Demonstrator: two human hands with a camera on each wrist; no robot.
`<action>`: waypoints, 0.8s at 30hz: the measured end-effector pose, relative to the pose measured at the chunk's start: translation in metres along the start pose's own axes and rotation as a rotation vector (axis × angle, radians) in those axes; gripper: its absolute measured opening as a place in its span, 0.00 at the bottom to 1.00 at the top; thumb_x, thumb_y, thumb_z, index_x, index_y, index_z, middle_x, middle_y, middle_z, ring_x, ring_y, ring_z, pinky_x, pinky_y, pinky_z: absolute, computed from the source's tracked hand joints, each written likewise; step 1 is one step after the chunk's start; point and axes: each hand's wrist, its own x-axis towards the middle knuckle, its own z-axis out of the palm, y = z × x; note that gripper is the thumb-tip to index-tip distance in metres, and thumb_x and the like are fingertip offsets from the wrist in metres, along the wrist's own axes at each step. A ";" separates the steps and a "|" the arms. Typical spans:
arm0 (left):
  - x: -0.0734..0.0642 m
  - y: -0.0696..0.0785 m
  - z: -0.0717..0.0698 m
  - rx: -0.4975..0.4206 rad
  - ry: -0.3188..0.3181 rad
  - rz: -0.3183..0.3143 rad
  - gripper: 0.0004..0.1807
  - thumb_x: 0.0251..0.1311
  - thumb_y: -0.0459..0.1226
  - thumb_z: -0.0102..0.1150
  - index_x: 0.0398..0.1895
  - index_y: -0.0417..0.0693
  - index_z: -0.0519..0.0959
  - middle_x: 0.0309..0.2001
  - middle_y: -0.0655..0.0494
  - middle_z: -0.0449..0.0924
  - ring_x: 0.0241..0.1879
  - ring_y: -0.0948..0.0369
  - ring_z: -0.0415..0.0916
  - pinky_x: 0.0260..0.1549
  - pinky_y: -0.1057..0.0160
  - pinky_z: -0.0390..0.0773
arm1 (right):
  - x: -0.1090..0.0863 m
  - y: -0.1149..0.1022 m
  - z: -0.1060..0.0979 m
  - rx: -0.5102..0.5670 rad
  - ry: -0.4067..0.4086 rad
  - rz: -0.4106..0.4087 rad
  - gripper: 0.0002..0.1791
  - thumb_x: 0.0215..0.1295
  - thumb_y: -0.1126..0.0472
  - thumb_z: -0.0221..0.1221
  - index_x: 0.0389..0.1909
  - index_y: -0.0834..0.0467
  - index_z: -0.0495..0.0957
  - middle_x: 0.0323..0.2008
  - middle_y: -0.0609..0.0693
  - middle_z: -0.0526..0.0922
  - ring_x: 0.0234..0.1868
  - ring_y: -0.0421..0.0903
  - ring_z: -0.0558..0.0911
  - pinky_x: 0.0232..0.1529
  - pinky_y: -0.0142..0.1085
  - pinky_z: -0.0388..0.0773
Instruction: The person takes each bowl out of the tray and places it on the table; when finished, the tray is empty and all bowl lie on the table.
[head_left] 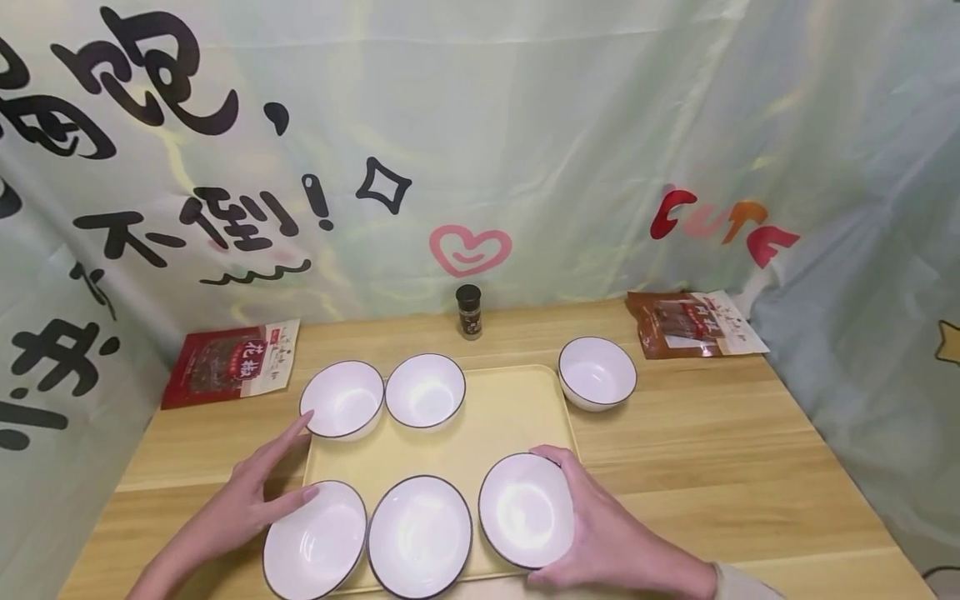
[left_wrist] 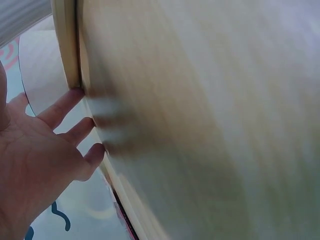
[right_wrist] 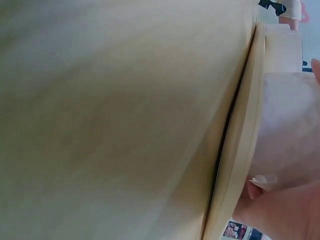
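Observation:
In the head view a pale yellow tray [head_left: 502,408] lies on the table under several white bowls with dark rims. My right hand [head_left: 603,529] grips the front right bowl [head_left: 527,510] by its outer side, fingers at the back and thumb in front. The right wrist view shows this bowl [right_wrist: 285,125] beside the tray rim [right_wrist: 240,135]. At the tray's left side is my left hand [head_left: 240,504], fingers spread, between the back left bowl [head_left: 343,400] and front left bowl [head_left: 315,540]. Its fingertips touch near the tray edge in the left wrist view.
Another front bowl [head_left: 420,536] and a back bowl [head_left: 425,392] are on the tray. Off its right side stands one bowl [head_left: 597,372]. A black-capped spice jar [head_left: 469,312], a red packet [head_left: 228,362] and a brown packet [head_left: 693,325] lie towards the curtain.

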 end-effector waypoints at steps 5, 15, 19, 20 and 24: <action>0.001 0.003 -0.002 0.011 -0.008 -0.011 0.55 0.68 0.45 0.77 0.90 0.69 0.52 0.77 0.36 0.70 0.77 0.28 0.58 0.60 0.13 0.53 | 0.002 -0.001 -0.006 0.014 0.037 0.018 0.71 0.31 0.44 0.92 0.79 0.41 0.60 0.64 0.40 0.75 0.59 0.44 0.80 0.58 0.45 0.81; 0.001 0.001 -0.001 0.025 -0.006 -0.021 0.55 0.68 0.45 0.77 0.91 0.68 0.51 0.77 0.36 0.70 0.77 0.29 0.58 0.59 0.16 0.55 | 0.011 -0.002 -0.020 0.061 0.091 0.033 0.71 0.30 0.50 0.93 0.79 0.41 0.60 0.68 0.45 0.75 0.61 0.50 0.80 0.57 0.45 0.82; 0.000 0.000 -0.001 0.022 -0.008 -0.027 0.55 0.68 0.45 0.77 0.91 0.69 0.51 0.78 0.37 0.69 0.77 0.29 0.57 0.59 0.16 0.55 | 0.014 -0.002 -0.027 0.050 0.132 0.027 0.69 0.32 0.50 0.93 0.78 0.46 0.62 0.69 0.49 0.75 0.62 0.53 0.80 0.57 0.49 0.82; 0.000 0.000 -0.001 0.021 -0.011 -0.025 0.55 0.68 0.45 0.77 0.91 0.69 0.51 0.78 0.36 0.69 0.77 0.29 0.57 0.59 0.16 0.55 | 0.015 -0.002 -0.028 0.048 0.143 0.024 0.69 0.33 0.50 0.92 0.78 0.48 0.62 0.69 0.51 0.75 0.62 0.54 0.80 0.57 0.51 0.82; 0.000 0.001 -0.001 0.020 -0.013 -0.027 0.55 0.68 0.45 0.77 0.91 0.68 0.51 0.78 0.36 0.69 0.77 0.29 0.57 0.59 0.16 0.55 | 0.018 -0.002 -0.038 0.054 0.197 0.031 0.70 0.33 0.51 0.93 0.79 0.53 0.61 0.68 0.54 0.76 0.62 0.57 0.81 0.57 0.56 0.81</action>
